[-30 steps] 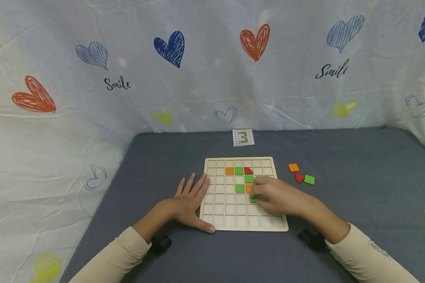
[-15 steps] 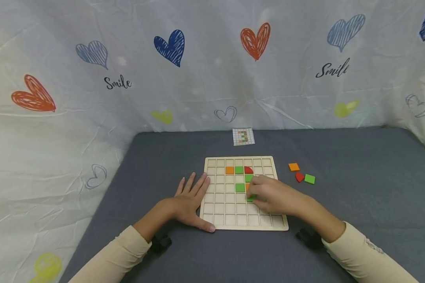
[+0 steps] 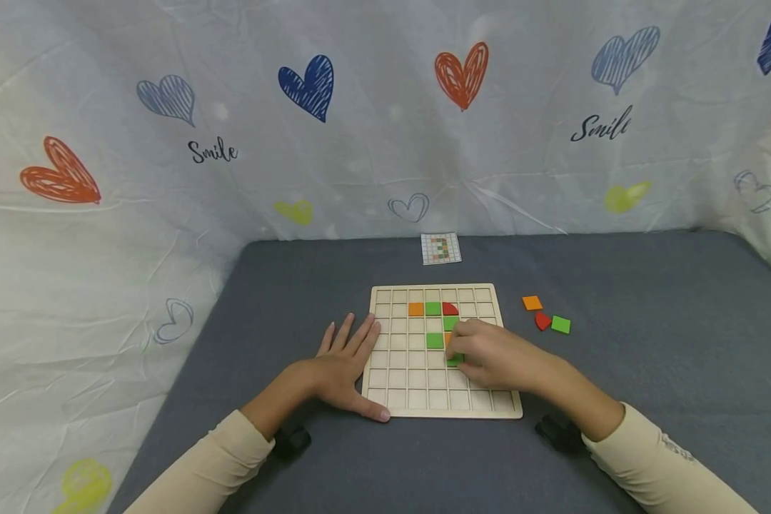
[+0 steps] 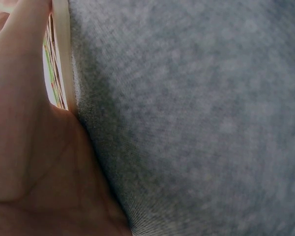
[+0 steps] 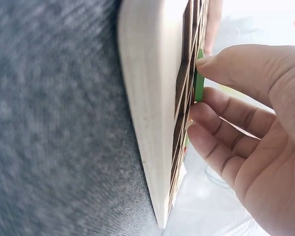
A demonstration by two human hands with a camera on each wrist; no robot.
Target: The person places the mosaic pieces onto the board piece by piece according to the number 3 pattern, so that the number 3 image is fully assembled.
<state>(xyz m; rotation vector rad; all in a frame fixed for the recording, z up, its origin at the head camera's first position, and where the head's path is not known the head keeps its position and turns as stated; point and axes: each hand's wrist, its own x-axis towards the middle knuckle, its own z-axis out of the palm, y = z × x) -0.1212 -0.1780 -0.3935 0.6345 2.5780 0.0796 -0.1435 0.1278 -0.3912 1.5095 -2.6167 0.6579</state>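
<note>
A wooden grid board (image 3: 417,401) lies on the dark grey table. My left hand (image 3: 342,375) rests along its left edge with fingers spread straight and the thumb at the near left corner. Between thumb and fingertips, my right hand (image 3: 497,353) pinches a green square tile (image 5: 199,81) at the board's surface, below an orange tile that the fingers partly cover. Other tiles sit in cells: an orange square (image 3: 416,309), a green square (image 3: 433,308), a red quarter-round (image 3: 450,309), and two more greens, one (image 3: 451,323) beneath the red and one (image 3: 435,340) to its lower left.
Right of the board lie a loose orange tile (image 3: 532,303), a red tile (image 3: 542,321) and a green tile (image 3: 561,325). A small printed card (image 3: 441,248) with a coloured grid pattern lies behind the board. A white curtain with hearts (image 3: 360,164) hangs behind the table.
My right hand has shifted slightly left with the green square tile, bringing it more in line with the column above. The left hand stays in place.
</note>
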